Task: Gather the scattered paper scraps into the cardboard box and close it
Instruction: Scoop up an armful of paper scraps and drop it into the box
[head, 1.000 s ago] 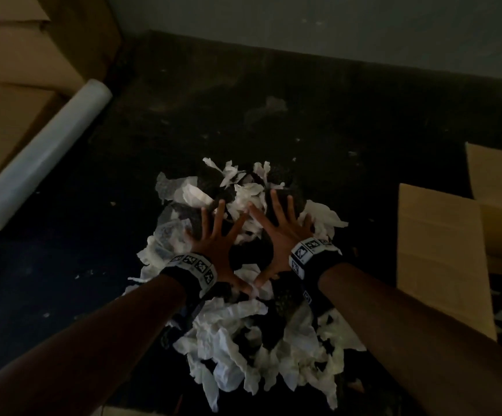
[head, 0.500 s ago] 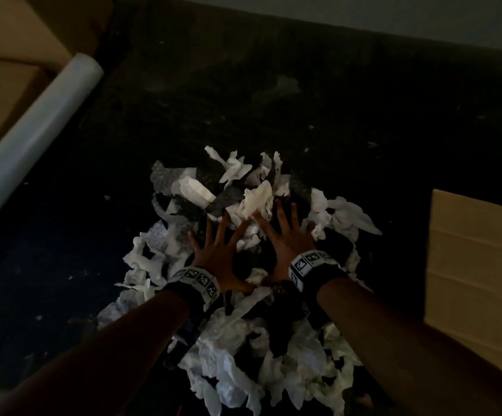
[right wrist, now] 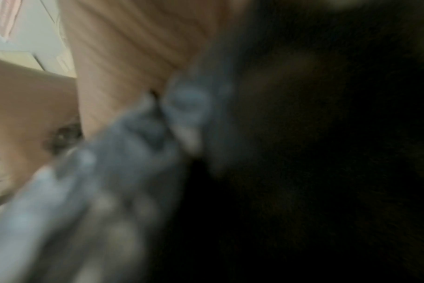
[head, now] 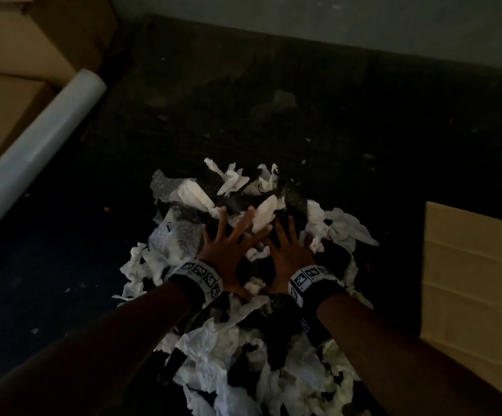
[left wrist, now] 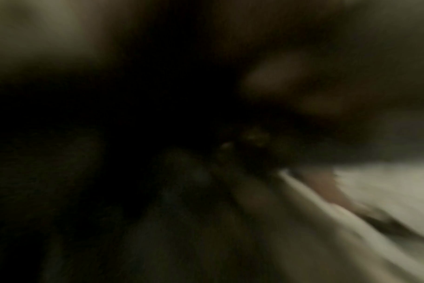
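A heap of white and dark paper scraps [head: 228,355] lies on the dark floor in the head view. My left hand [head: 228,238] lies flat on the heap with fingers spread wide. Beside it my right hand [head: 286,244] also lies flat on the scraps, fingers straight, thumbs nearly meeting. The cardboard box [head: 469,283] stands at the right edge with a flap facing the heap. Both wrist views are blurred; the right wrist view shows brown cardboard [right wrist: 124,47] and pale scraps [right wrist: 48,210].
A roll of clear plastic film [head: 36,151] leans at the left against stacked cardboard boxes [head: 12,55]. A grey wall [head: 334,22] runs along the back. Bare dark floor [head: 273,109] lies beyond the heap.
Both hands stay spread flat on the heap, which has been drawn closer together under them. The left hand's fingers now angle more to the right. The view shifted, so the box shows less.
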